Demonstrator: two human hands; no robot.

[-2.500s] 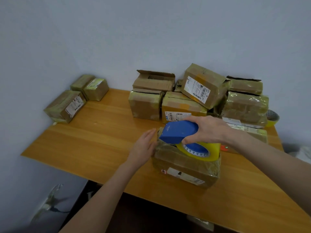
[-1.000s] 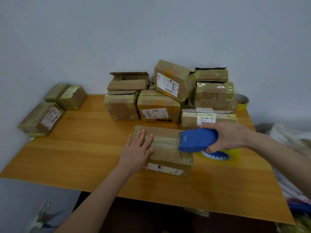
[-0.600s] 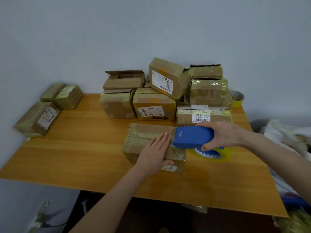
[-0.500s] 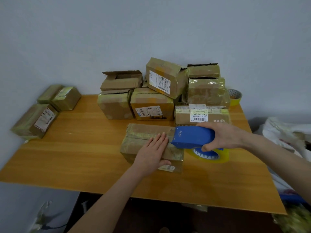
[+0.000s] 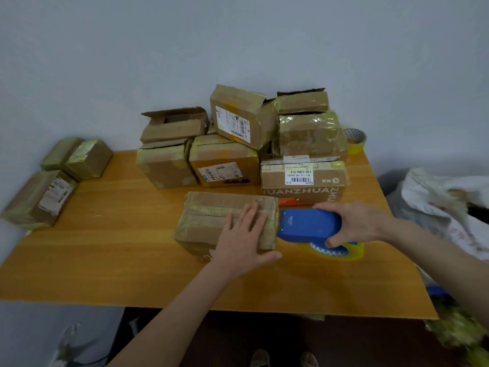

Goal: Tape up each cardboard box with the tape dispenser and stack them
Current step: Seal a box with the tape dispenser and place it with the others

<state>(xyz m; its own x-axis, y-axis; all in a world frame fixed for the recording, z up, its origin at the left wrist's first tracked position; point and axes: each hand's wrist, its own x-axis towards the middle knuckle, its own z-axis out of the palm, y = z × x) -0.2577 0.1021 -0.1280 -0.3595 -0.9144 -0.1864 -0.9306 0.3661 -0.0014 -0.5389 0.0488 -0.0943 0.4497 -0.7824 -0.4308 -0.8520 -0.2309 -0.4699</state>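
The left hand (image 5: pixel 244 238) lies flat, fingers straight, on top of the cardboard box (image 5: pixel 211 218) near its right end, most likely to pin it to the table (image 5: pixel 105 247) and press the tape down while the dispenser pulls against it. The right hand (image 5: pixel 354 223) is wrapped around the blue tape dispenser (image 5: pixel 309 225), whose nose meets the box's right end, just beside the left fingertips. I can't tell whether the tape is cut. Behind the box waits the pile (image 5: pixel 225 165); well to its left sits a small group of boxes (image 5: pixel 53 178).
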